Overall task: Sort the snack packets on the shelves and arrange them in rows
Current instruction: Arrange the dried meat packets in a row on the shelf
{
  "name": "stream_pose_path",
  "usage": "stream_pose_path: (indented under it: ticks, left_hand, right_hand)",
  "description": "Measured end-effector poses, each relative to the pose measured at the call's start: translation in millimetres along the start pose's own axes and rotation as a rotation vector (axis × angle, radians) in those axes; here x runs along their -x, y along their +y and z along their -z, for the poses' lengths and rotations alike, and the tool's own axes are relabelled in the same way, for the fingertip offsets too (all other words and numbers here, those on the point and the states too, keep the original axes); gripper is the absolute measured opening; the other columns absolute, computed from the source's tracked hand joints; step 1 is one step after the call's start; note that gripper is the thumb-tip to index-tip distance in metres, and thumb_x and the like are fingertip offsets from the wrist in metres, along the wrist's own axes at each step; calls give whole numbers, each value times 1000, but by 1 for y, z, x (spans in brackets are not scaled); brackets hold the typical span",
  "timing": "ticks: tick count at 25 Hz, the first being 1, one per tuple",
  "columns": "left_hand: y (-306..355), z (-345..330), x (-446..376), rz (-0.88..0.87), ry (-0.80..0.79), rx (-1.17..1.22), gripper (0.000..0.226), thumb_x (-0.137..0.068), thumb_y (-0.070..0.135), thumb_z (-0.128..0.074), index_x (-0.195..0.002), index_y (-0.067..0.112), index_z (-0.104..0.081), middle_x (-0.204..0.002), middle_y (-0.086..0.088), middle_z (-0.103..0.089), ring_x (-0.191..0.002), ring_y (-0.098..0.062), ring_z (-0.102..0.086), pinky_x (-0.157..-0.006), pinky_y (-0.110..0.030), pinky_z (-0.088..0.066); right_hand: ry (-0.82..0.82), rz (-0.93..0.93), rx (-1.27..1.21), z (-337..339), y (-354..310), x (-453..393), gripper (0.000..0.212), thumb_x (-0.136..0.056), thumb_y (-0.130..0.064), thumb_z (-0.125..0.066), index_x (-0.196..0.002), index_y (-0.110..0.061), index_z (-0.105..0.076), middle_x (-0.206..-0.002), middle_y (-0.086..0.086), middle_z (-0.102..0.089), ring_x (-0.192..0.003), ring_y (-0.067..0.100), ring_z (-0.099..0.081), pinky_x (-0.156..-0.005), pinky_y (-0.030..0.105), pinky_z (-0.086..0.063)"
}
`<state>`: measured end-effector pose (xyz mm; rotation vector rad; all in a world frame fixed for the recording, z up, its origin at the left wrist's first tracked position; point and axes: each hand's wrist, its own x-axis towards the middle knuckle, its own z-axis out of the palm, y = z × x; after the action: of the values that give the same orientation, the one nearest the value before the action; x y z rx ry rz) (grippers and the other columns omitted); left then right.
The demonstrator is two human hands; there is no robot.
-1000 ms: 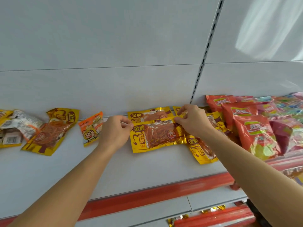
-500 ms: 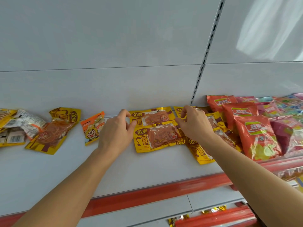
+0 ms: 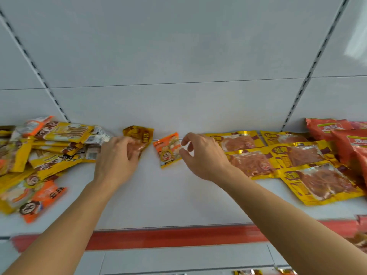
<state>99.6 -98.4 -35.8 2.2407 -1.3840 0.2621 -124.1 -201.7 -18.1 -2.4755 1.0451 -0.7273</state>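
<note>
Red glossy strip point(image 3: 178, 237) runs along the shelf point(image 3: 168, 199) front edge; shelf top is flat matte white. At 9 o'clock, crinkly foil heap of yellow/orange pkts point(image 3: 39, 155), count unclear, blurred. Left hand point(image 3: 117, 157), approx 11 o'clock, fingers curled over a yellow foil pkt point(image 3: 139, 135) w/ clear window, pinning it to the shelf. Centre, 12 o'clock: 1 small orange pkt point(image 3: 167, 149), flat, rectangular. Right hand point(image 3: 200, 155) just beside it, thumb & forefinger apart, loosely curled, holding nothing. At 2–3 o'clock: 4 yellow window pkts point(image 3: 297, 155), overlapping; beyond them, puffy orange-red bags point(image 3: 337, 135).
</note>
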Motion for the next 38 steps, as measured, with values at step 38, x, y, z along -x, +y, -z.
stream_pose_path:
  ticks: [38]
  left_hand:
    - [77,10,38,489,-472,1846,36,-66,19,-78,-101,11,-77,-90,-4,-78,-71,-9,-72,-59,-18,-58]
  right_hand:
    - [384,-726,-1336,55,12,57,17,-99,-17,-62,-89,-9,-74,-73,1,-72,-69,18,-71,-66,38,-62]
